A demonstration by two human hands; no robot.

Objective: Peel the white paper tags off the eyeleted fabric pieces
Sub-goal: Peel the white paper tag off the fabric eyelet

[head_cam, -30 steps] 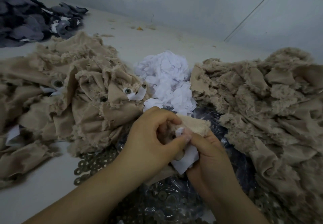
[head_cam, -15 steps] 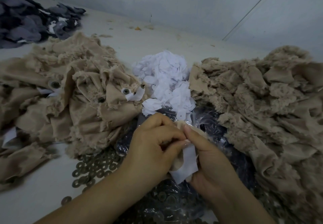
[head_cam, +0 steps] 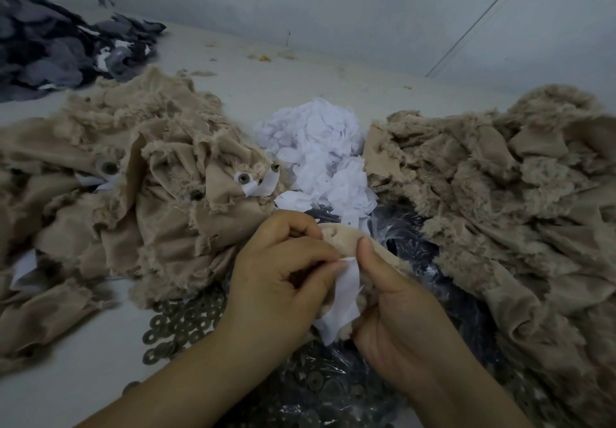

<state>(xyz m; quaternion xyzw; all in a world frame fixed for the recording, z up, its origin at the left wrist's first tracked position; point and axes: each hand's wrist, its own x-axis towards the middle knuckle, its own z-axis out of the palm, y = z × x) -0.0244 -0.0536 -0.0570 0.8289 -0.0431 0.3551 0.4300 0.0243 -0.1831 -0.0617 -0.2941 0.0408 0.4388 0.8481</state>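
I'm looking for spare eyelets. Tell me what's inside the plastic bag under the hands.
The bag holds dark metal rings. The hands and fabric cover its middle, so the rest stays unseen.

1. We take this for a garment or textile workshop: a plain white worktable (head_cam: 76, 374) set against a bare pale wall (head_cam: 333, 0).
2. Heaps of frayed beige fabric pieces (head_cam: 140, 187) fill both sides, some fitted with metal eyelets (head_cam: 242, 178).
3. Loose dark metal washers (head_cam: 180, 324) spill beside a clear plastic bag (head_cam: 413, 237).
4. We note a mound of discarded white paper tags (head_cam: 320, 157) and a grey fabric pile (head_cam: 60, 47) far left.
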